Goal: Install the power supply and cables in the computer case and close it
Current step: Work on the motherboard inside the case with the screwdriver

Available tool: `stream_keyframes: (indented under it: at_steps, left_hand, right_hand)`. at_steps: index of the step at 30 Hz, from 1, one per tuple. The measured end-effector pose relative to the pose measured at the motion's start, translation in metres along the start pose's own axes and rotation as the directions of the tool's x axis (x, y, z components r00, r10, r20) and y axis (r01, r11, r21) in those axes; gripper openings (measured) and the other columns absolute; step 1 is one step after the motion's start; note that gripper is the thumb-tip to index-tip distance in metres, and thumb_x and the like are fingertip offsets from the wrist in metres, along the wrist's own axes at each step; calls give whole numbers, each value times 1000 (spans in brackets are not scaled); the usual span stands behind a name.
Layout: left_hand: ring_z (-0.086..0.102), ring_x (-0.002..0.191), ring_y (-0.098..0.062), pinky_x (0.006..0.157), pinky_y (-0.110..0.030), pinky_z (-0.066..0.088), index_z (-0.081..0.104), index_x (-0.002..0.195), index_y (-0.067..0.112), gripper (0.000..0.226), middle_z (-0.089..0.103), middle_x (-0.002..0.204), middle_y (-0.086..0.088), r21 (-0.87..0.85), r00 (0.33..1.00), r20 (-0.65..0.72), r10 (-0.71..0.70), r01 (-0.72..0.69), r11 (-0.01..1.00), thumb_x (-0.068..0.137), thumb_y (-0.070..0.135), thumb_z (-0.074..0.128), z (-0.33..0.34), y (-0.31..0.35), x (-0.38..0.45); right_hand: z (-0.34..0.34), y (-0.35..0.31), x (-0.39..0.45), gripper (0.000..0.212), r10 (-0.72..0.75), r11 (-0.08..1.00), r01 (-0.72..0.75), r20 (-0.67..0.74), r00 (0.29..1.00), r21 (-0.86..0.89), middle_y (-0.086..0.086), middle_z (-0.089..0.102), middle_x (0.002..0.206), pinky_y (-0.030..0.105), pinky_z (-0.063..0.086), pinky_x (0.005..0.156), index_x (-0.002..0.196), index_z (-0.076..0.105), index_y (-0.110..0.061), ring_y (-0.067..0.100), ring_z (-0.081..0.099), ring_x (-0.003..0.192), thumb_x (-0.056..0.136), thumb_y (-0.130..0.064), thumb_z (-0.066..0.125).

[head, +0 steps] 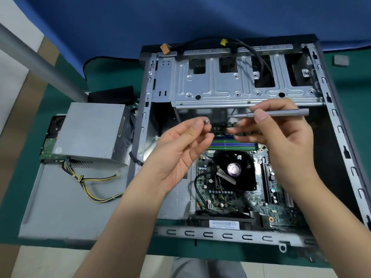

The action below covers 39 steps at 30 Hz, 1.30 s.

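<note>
Holding a small screw [207, 121] pinched in the left hand [180, 151] and a slim grey screwdriver [275, 113] gripped in the right hand [281, 137], both up over the open case [236, 91]. Looks to me like the screw is about to go onto the driver tip, which is why the two are held so close together, tip pointing at the screw.

The power supply [90, 131] isn't in yet. It's sitting outside the case, just off its left wall, on what I take to be the removed side panel [60, 207] lying on the bench [24, 157], with its yellow and black cables [94, 187] trailing loose across the panel. Makes sense to park it there, within reach of the bay.

Inside, the board and CPU fan [233, 170] are exposed, and the drive cage [230, 81] sits across the far end. Two more cables with orange and yellow plugs hang over the case's far edge, out of the way.

So early days, I'd say: PSU, cabling and panel all to do.
</note>
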State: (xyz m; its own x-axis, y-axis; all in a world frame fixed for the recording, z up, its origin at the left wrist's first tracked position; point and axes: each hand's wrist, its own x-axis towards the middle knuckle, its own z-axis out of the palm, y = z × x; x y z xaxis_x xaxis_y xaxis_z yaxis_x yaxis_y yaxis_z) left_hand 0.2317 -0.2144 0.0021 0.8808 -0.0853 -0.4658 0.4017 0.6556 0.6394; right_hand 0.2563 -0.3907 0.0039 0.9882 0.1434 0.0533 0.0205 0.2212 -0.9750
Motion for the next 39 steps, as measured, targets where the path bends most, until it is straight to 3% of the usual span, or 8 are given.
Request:
stream_keyframes:
  at_steps: [4,17,19,22,24,31,35,39]
  left_hand:
    - [70,71,-9,60,-13,54,78,80,10,15,72,80,-5,-83,995,-27,100,-101,991,78,13,63,-15,30,-11]
    - [71,77,-13,67,-15,54,71,89,16,8,74,82,-1,620,949,-201,241,-67,782,88,12,64,-43,63,-24]
    - [69,73,-9,67,-18,53,70,89,21,11,72,78,5,827,917,-178,357,-57,560,91,14,61,-33,51,-22]
    - [62,78,-13,69,-25,49,68,95,20,12,67,87,5,994,914,3,406,41,-99,94,18,56,-18,25,-7]
    - [62,83,-23,69,-32,50,68,94,13,12,66,91,-4,964,945,-47,322,128,-235,92,12,56,-13,7,17]
    - [44,24,-9,31,-17,38,55,118,-9,28,53,60,-9,518,749,-662,22,436,736,91,-3,52,-31,-27,97]
    - [34,15,-8,31,-16,37,54,113,-10,24,49,36,-7,335,607,-794,46,372,866,91,-5,47,-40,-38,111]
    - [67,53,-20,49,-28,49,62,104,-7,20,70,84,-17,347,547,-828,127,322,881,87,-3,51,-37,-47,118]
  right_hand:
    - [26,1,22,5,90,995,-94,76,993,42,5,68,76,33,59,65,91,59,-18,30,71,76,92,-18,55]
    - [38,12,50,13,57,995,-51,66,996,-91,-1,67,71,27,56,63,89,57,-15,20,68,69,96,-6,51]
    - [31,13,47,12,53,991,-46,50,997,-129,-1,67,69,26,55,62,87,56,-15,21,67,67,95,-7,53]
    - [21,15,39,11,61,983,-51,51,997,-177,-1,66,67,27,56,60,85,56,-17,20,66,65,94,-9,56]
    - [16,19,32,12,73,975,-57,70,995,-215,-2,65,66,28,57,60,85,56,-16,19,64,63,93,-9,57]
    - [9,29,17,9,91,950,-69,60,994,-305,1,65,70,25,54,57,82,60,-23,17,63,61,90,-19,60]
    - [7,32,20,9,69,939,-43,62,996,-340,0,67,71,27,53,57,80,60,-32,16,63,62,87,-26,61]
    - [6,35,21,10,51,919,-11,93,994,-395,-2,67,72,34,53,61,79,61,-33,16,63,62,86,-27,60]
